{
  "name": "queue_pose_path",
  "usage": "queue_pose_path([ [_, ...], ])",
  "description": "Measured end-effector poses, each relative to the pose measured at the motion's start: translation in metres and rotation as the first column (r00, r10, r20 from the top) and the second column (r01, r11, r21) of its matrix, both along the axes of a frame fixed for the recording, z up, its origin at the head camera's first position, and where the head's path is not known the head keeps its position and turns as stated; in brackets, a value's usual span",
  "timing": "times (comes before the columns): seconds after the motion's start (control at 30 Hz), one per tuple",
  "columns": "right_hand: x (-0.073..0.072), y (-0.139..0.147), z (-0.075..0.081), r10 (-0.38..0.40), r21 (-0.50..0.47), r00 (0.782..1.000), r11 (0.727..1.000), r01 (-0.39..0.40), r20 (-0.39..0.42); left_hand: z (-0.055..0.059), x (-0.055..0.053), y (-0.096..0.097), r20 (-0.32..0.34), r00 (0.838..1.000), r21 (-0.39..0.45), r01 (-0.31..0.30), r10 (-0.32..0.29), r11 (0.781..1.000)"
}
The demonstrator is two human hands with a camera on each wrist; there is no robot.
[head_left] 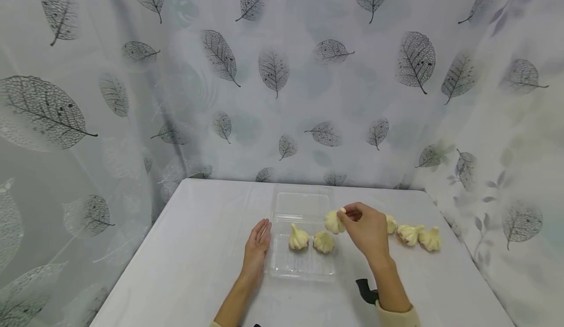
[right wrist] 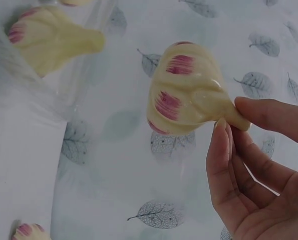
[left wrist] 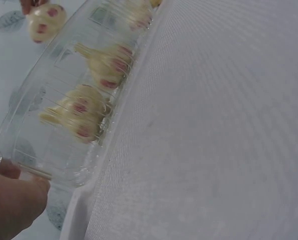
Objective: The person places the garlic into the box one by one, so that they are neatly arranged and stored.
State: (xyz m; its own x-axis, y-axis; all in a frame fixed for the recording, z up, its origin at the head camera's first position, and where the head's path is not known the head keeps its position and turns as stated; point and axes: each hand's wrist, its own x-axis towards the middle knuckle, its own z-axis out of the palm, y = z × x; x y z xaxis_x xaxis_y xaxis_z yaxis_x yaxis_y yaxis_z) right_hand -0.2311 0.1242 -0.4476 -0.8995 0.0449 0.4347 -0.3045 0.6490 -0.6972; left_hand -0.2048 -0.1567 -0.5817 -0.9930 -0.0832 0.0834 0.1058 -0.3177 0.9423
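In the head view my right hand (head_left: 367, 231) pinches a cream garlic bulb (head_left: 333, 222) by its stem, above the right side of a clear plastic clamshell box (head_left: 304, 269). The right wrist view shows pink streaks on this held bulb (right wrist: 186, 92), with thumb and fingertips on its neck. Two more garlic bulbs sit in the box, the left one (head_left: 298, 237) with its stem upward and the right one (head_left: 323, 242) beside it. My left hand (head_left: 257, 248) rests along the box's left side with fingers extended, touching the edge.
Several other garlic bulbs (head_left: 409, 234) lie on the white table (head_left: 198, 248) to the right of my right hand. The open lid (head_left: 303, 202) of the box lies toward the back. A leaf-printed curtain (head_left: 299, 97) hangs behind the table and along its sides.
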Motion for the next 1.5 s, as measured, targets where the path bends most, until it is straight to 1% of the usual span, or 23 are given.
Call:
queue_pose_path([
  [0.13,0.0,-0.009,0.002,0.024,-0.004,1.0,1.0,-0.024,0.013,-0.001,-0.001,0.0,0.005,1.0,0.002,-0.007,0.007,1.0],
  [0.27,-0.001,-0.019,0.0,0.055,0.001,0.998,0.998,-0.055,0.02,-0.001,-0.001,0.0,0.014,1.0,-0.003,-0.015,0.015,1.0],
  [0.43,0.0,-0.031,0.0,0.079,0.012,0.997,0.997,-0.079,0.021,-0.001,-0.001,0.0,0.007,1.0,0.004,-0.01,0.01,1.0],
  [0.7,0.0,-0.042,0.002,0.112,0.002,0.994,0.994,-0.112,0.01,-0.001,-0.002,-0.001,0.007,1.0,0.011,-0.004,0.004,1.0],
  [0.97,0.001,-0.054,0.003,0.124,-0.001,0.99,0.992,-0.125,0.06,-0.001,-0.002,-0.001,0.002,1.0,0.016,-0.004,0.004,1.0],
  [1.23,0.003,-0.07,0.004,0.152,-0.009,0.987,0.988,-0.151,0.055,-0.002,-0.002,-0.001,0.004,1.0,0.015,-0.011,0.011,1.0],
  [1.5,0.002,-0.082,0.002,0.197,-0.032,0.977,0.98,-0.195,0.076,0.001,-0.002,-0.001,0.017,1.0,0.001,-0.012,0.012,1.0],
])
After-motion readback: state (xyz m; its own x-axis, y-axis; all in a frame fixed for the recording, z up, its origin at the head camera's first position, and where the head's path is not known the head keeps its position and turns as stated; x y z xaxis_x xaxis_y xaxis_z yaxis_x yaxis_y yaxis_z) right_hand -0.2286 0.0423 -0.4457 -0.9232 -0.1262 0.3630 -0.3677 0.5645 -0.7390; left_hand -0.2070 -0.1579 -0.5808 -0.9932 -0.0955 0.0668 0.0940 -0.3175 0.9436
